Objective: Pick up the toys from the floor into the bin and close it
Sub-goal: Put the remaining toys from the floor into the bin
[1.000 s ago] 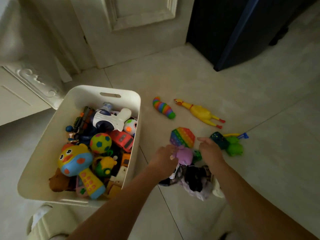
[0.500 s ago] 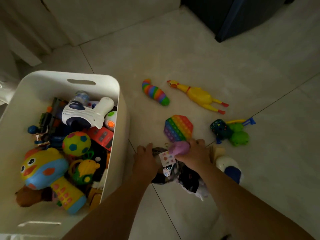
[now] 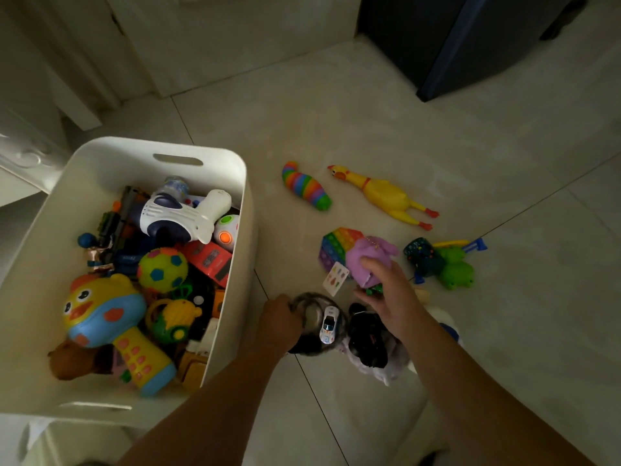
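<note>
Head view: white bin (image 3: 100,169) sat open at left, already crowded. Right hand (image 3: 391,297), now raised since earlier, grasped purple plush (image 3: 369,260). Left hand (image 3: 280,319) clenched dark round toy (image 3: 311,317); small car (image 3: 328,324) newly exposed on it.

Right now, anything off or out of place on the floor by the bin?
Nothing is damaged or spilled. Toys are still loose on the floor right of the white bin: rainbow slug, rubber chicken, pop-it, green frog toy. The right hand grips a purple plush; the left hand holds a dark round toy.
</note>
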The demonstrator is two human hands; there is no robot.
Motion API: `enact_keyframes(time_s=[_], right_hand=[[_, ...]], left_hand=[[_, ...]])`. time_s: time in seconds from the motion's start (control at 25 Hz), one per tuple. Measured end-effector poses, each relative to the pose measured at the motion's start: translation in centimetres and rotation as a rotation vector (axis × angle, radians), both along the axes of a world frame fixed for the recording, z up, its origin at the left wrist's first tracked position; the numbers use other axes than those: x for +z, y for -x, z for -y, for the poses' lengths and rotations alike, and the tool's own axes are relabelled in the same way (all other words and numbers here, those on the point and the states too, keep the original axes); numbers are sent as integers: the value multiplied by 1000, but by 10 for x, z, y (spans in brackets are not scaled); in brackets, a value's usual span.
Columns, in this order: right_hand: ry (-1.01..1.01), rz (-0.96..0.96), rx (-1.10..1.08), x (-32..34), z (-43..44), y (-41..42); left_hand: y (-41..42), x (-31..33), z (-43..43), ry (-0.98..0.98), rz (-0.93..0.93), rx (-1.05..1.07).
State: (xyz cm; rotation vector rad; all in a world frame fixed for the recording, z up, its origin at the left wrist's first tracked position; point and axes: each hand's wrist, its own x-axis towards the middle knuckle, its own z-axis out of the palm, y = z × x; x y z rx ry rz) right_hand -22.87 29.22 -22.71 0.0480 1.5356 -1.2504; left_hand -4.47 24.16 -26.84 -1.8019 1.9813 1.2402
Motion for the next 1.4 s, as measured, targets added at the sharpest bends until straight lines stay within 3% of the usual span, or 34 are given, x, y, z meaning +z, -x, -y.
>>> enact_keyframes(time_s=[0.16, 0.32, 0.52, 0.68, 0.84, 0.92, 1.12, 1.24, 1.4], right_hand=[[169, 225, -97, 27, 10, -8], [228, 253, -90, 56, 5, -21], [266, 261, -152, 82, -9, -41], [322, 275, -173, 106, -15, -58], [376, 312, -242, 138, -16, -73], [499, 345, -265, 151, -9, -81], [764, 378, 0, 200, 24, -116], [782, 395, 134, 217, 41, -143], [644, 355, 271, 218, 53, -179]], left_hand=[[0, 28, -1, -47, -244, 100], [-4, 70, 0, -49, -469, 237], [-18, 128, 8, 63, -645, 263], [-33, 170, 14, 16, -826, 332], [-51, 221, 21, 72, -907, 328], [-66, 251, 26, 82, -960, 341], [-123, 319, 46, 87, -1210, 424], [-158, 328, 54, 44, -1231, 443], [-192, 285, 58, -27, -986, 533]])
